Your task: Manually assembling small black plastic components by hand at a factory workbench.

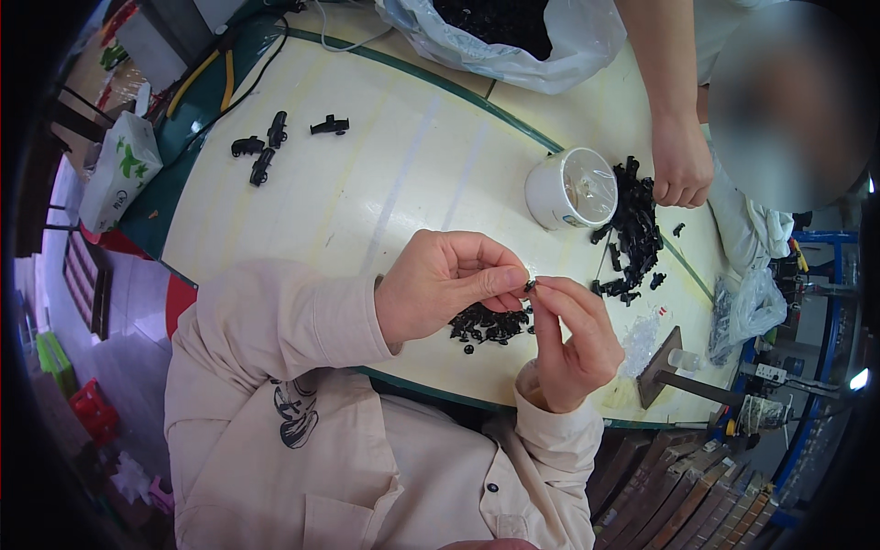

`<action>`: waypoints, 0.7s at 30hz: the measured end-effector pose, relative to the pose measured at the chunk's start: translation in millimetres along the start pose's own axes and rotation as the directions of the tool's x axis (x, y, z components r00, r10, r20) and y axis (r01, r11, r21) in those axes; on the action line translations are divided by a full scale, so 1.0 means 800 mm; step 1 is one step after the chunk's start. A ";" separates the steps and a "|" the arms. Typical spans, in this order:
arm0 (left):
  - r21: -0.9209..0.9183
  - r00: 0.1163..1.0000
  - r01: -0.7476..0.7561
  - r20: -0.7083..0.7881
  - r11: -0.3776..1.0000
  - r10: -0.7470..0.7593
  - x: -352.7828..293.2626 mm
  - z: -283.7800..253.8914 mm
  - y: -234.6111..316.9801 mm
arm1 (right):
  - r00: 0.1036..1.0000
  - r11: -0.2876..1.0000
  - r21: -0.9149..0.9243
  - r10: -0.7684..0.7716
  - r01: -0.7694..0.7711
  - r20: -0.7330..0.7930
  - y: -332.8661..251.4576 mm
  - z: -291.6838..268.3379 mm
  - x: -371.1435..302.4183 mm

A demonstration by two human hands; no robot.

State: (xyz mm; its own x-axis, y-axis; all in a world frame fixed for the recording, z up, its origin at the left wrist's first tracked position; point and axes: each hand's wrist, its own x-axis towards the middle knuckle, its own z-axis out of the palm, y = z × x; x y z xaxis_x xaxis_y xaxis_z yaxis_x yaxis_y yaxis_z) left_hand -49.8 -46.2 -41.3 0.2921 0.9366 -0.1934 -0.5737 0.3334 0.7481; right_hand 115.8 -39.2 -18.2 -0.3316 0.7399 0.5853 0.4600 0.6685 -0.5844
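Note:
Over the near part of the pale table, my left hand (449, 282) and my right hand (579, 344) meet fingertip to fingertip. Both pinch a tiny black part (529, 286) between thumb and forefinger; its exact kind is too small to make out. Just beneath them lies a heap of small black pieces (490, 324), some round, partly covered by my fingers. Further right spreads a larger pile of black plastic pieces (640, 218). Several black pieces shaped like small toy vehicles (277, 130) rest at the far left of the table.
A white round tub (543, 194) with clear film stands beyond my hands. Another person's hand (683, 172) hangs by the larger pile. At the back sits a plastic bag (587, 50) of black pieces. Right of my right hand are clear bits (640, 341) and a metal stand (662, 368).

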 end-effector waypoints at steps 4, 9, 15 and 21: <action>0.041 0.998 0.052 -0.038 0.998 -0.051 0.001 -0.002 0.001 | 0.991 0.988 -0.083 -0.124 0.128 0.046 0.004 0.000 -0.001; 0.010 0.990 0.121 -0.068 0.993 -0.120 0.004 -0.004 0.002 | 0.986 0.985 -0.091 -0.136 0.145 0.098 0.007 0.000 0.002; -0.049 0.977 0.191 -0.087 0.980 -0.194 0.006 -0.008 -0.001 | 0.976 0.977 -0.111 -0.166 0.182 0.140 0.013 0.001 0.002; -0.123 0.965 0.235 -0.090 0.964 -0.246 0.006 -0.010 0.000 | 0.977 0.975 -0.123 -0.171 0.187 0.131 0.017 0.006 0.001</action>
State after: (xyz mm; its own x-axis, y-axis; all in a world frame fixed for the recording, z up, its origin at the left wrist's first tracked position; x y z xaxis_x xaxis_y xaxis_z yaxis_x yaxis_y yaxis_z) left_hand -54.2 -40.9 -47.3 0.3546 0.8313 -0.4280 -0.5788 0.5546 0.5978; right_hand 117.5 -29.0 -28.2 -0.5105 0.6182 0.5977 0.4878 0.7806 -0.3907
